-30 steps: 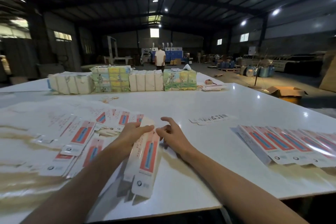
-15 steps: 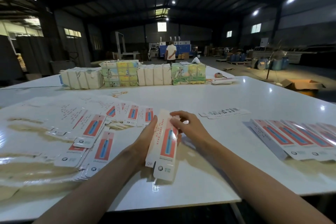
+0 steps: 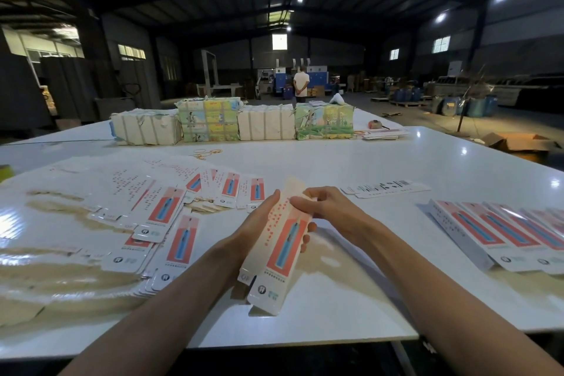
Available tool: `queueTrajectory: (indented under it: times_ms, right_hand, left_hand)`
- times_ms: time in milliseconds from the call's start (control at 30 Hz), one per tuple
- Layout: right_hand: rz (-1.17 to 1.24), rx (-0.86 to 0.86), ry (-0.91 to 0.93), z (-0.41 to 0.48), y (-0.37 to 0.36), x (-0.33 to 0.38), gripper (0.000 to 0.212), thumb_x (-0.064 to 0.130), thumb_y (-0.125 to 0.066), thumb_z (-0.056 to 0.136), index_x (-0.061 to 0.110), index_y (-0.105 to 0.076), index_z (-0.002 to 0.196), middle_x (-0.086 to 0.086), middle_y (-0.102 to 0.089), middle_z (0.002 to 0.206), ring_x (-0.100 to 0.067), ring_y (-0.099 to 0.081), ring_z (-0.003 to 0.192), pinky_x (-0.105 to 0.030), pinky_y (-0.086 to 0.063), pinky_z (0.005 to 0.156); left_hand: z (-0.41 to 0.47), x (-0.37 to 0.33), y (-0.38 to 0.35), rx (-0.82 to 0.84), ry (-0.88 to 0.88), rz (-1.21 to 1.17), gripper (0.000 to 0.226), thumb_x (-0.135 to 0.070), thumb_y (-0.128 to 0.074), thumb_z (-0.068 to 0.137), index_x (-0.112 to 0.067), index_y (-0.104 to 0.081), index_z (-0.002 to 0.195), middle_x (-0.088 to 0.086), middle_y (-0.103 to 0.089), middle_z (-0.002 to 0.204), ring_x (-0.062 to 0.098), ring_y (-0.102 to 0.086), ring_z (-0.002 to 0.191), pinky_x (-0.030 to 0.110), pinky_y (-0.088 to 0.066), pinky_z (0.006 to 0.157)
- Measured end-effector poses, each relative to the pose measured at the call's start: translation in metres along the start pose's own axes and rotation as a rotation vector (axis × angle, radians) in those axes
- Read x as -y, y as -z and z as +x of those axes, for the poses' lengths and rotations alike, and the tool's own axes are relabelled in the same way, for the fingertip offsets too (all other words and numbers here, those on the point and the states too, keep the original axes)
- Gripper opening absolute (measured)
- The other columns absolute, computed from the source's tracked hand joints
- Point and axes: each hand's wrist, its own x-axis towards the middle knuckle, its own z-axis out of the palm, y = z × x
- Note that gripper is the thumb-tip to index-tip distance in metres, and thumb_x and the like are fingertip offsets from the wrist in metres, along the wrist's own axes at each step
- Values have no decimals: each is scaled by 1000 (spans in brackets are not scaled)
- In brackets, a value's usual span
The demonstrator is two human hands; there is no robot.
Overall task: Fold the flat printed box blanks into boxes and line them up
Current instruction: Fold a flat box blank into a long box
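The half-formed printed box [image 3: 283,249] is held just above the white tabletop [image 3: 335,162], near its front edge, long axis pointing away from the person. The left grip [image 3: 256,226] wraps round the box's left side from behind, and its fingertips [image 3: 306,235] show past the right edge. The right grip [image 3: 332,207] pinches the far end of the box, fingers curled onto its top face. Flat blanks [image 3: 164,214] lie fanned out to the left of the box. A row of folded boxes [image 3: 503,232] lies well apart to the right.
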Motion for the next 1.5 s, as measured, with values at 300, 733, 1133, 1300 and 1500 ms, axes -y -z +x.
queueTrajectory:
  times_ms: [300,733,1133,1300,1500]
  right_hand:
    - [361,48,105,-2,-2,3,39,43,-74,95,4,-70,94,-15,-70,97,-22,-67,85,-29,-51,84]
    - [313,-94,116,3,-21,-8,59,41,-76,95,30,-48,146,-15,-74,100,-24,-75,96,-41,-58,96]
    - [213,-159,188,2,-12,-2,46,42,-70,99,36,-55,143,-5,-81,109,-28,-77,103,-32,-62,81]
    - [228,-175,187,2,-5,-3,51,42,-74,97,43,-50,143,-3,-81,113,-26,-77,107,-42,-63,91]
    - [92,-143,231,-5,-10,-2,25,45,-71,99,43,-68,124,-6,-82,104,-29,-78,99,-36,-64,89]
  left_hand:
    - [-2,-8,-21,97,-7,-134,56,-62,-54,91,-9,-65,103,12,-71,90,22,-72,68,33,-64,67]
    - [4,0,-7,-263,-59,-229,49,-65,-51,101,-19,-69,104,3,-74,82,19,-74,64,30,-61,57]
    - [-2,-3,-32,-423,-437,404,58,-65,-48,102,-58,-26,155,-9,-56,147,20,-74,109,41,-67,80]
    - [-5,-4,-38,-416,-449,561,82,-66,-73,79,-82,-15,134,-54,-41,121,-9,-68,93,6,-51,55]
    - [-2,-1,-26,-389,-327,507,84,-43,-85,79,-58,-28,140,-20,-62,114,-9,-70,95,13,-56,57]
